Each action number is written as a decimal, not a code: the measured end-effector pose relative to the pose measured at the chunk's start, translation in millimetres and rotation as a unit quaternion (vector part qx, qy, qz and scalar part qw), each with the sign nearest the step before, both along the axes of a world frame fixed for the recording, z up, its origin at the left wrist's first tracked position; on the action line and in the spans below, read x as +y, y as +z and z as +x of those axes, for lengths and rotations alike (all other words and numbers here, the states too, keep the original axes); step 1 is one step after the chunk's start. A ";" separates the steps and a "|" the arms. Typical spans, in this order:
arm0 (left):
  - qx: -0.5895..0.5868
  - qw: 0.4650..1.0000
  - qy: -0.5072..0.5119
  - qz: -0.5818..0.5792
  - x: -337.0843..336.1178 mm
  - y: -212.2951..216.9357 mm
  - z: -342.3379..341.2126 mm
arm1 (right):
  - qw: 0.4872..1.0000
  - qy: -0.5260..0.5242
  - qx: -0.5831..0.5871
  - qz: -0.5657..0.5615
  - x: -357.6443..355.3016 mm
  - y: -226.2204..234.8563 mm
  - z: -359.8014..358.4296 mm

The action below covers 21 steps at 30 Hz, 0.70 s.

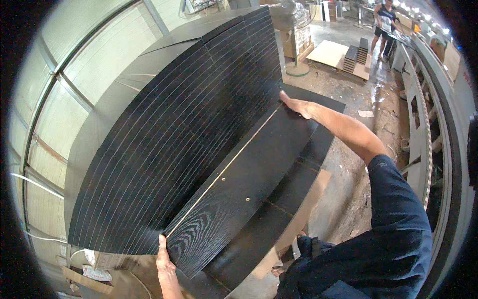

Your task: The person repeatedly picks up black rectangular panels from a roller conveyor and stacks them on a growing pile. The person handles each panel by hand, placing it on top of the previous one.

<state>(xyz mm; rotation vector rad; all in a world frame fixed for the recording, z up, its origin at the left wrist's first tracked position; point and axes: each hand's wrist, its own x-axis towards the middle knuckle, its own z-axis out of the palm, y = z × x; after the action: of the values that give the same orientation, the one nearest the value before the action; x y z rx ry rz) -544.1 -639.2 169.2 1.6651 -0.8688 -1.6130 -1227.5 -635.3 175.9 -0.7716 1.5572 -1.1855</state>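
Note:
A long black wood-grain panel with a pale strip along one long edge lies tilted in front of me. Two small brass-coloured round spots show on its face. My left hand holds the panel's near end, fingers partly hidden by it. At the far end my right hand grips the other short edge, its arm stretched out. Beside the pale edge rises a tall stack of black panels, their edges showing as thin lines. More black panels lie underneath the held one.
Machine framing runs along the right. On the floor ahead, a pallet carries a pale board and small dark stacks. Another person stands at the far right. A metal-framed wall borders the left; cardboard lies near left.

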 end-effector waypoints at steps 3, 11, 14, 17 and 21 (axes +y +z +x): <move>-0.017 0.999 0.027 0.022 -9.3 -18.8 4.6 | 0.995 0.035 -0.054 0.072 -28.7 4.0 0.4; -0.050 0.995 0.071 0.041 -30.2 -18.2 -21.1 | 0.978 0.057 0.127 0.156 -70.6 -14.2 -46.8; -0.086 0.989 0.111 0.037 -25.6 -9.2 -21.7 | 0.968 0.090 0.194 0.134 -74.7 -6.3 -34.5; -0.101 0.989 0.106 0.022 -29.7 -14.5 -16.2 | 0.954 0.125 0.223 0.158 -68.2 10.8 -22.8; -0.104 0.991 0.077 -0.019 -47.2 -51.8 10.8 | 0.968 0.143 0.202 0.038 -80.5 -49.5 -71.4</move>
<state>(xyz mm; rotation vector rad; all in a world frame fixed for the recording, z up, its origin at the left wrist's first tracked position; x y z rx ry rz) -533.3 -686.4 117.4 1.8493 -0.8427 -1.3286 -1298.9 -715.8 126.4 -1.1966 1.7347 -0.7826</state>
